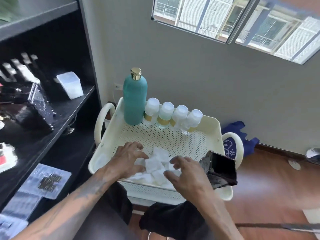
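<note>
White crumpled cotton pads (156, 164) at the cream perforated tray's (173, 141) front edge are touched by left hand (128, 158) and right hand (187, 175), fingers spread apart.

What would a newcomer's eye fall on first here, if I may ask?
The left hand and right hand spread over a white pile at the front of a cream tray. A tall teal bottle stands at its back left, four white-capped bottles lined up beside it.

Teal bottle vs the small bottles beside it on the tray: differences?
Teal bottle is much taller than the small bottles. Teal bottle is opaque with a gold cap; small bottles are clear with white caps and gold bands. Both stand upright along the back edge of the tray.
</note>
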A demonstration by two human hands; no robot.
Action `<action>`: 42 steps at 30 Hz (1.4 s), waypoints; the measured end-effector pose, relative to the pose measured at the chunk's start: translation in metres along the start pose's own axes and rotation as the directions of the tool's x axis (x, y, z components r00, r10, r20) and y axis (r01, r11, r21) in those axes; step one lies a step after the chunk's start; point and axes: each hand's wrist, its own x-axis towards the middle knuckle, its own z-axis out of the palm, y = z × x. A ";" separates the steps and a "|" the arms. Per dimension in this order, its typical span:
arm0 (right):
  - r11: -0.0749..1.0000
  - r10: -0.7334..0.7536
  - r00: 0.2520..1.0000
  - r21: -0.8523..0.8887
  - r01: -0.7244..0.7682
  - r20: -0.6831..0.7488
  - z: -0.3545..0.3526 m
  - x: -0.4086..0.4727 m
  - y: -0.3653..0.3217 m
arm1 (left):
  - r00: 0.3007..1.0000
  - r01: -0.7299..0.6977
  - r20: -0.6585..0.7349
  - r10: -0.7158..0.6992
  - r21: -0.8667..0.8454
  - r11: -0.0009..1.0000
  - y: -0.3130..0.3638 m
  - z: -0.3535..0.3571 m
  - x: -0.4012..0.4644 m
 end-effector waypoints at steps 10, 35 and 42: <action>0.983 0.179 0.980 -0.028 -0.182 -0.088 0.048 0.029 0.016 | 1.000 -0.013 -0.003 0.013 0.031 0.999 -0.003 0.004 0.001; 0.910 0.200 0.975 0.388 -0.147 -0.101 0.047 0.020 0.023 | 0.999 -0.037 -0.028 0.038 0.017 0.999 -0.004 0.003 0.000; 0.832 0.287 0.957 0.484 -0.270 0.041 0.040 0.022 0.016 | 0.999 -0.034 -0.024 0.034 0.022 0.999 -0.003 0.002 -0.001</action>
